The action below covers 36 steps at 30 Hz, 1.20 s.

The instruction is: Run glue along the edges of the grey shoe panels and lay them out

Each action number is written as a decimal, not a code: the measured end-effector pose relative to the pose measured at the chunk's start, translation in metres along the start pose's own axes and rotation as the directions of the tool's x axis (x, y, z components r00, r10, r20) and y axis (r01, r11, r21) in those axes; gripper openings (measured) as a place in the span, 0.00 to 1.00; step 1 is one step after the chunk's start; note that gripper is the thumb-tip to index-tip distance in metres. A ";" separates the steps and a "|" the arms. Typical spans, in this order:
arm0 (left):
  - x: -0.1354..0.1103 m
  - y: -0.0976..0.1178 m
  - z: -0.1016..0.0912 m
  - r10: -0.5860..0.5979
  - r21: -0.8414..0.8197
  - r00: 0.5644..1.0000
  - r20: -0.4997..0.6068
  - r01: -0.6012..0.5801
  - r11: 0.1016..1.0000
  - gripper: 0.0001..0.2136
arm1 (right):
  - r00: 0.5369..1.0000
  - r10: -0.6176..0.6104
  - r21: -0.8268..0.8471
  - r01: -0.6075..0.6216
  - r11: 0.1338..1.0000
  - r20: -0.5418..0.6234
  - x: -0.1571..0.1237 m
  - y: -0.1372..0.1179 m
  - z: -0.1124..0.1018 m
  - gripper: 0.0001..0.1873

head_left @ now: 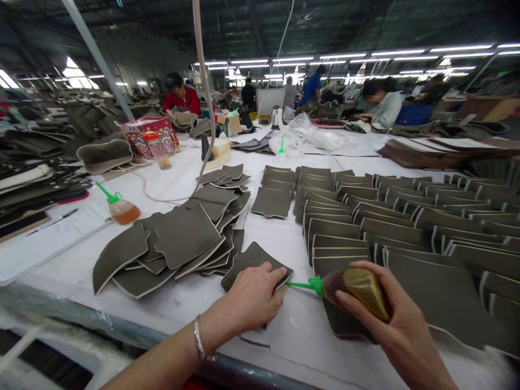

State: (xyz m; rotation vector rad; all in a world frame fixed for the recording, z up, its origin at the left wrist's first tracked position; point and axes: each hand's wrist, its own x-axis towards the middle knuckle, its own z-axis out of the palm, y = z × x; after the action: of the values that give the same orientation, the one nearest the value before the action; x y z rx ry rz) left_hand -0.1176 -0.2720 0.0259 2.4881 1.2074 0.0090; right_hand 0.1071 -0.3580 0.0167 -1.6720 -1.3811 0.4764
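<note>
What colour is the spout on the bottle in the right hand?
The spout is bright green, best seen in the head view.

A strip of white table [271, 230] shows bare between the pile [187, 235] on the left and the rows [365, 227] on the right, so a hand could slip along it. Near the front, the left hand [252, 295] on one piece [247, 264] and the green tip [304, 284] of the bottle [357, 292] in the right hand [400, 319] block the way. The rows are packed close, with just thin gaps. Behind the pile, a hose [211, 119] hangs down and lies across the table. Bare room also shows in front of the pile.
</note>
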 end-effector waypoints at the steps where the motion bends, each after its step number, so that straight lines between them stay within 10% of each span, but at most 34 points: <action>1: -0.001 0.000 0.000 0.002 -0.009 1.000 0.000 -0.002 1.000 0.23 | 1.000 0.001 -0.010 -0.001 1.000 -0.012 0.000 0.000 0.000 0.26; 36: -0.007 -0.008 0.011 0.028 -0.064 0.998 -0.064 -0.033 0.997 0.19 | 0.989 0.132 0.069 -0.136 0.988 0.062 -0.039 -0.011 0.012 0.24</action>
State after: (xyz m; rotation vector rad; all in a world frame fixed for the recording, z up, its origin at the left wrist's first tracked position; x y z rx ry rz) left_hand -0.1267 -0.2762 0.0144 2.4663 1.1748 0.1341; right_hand 0.0796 -0.3897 0.0098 -1.7098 -1.2815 0.6489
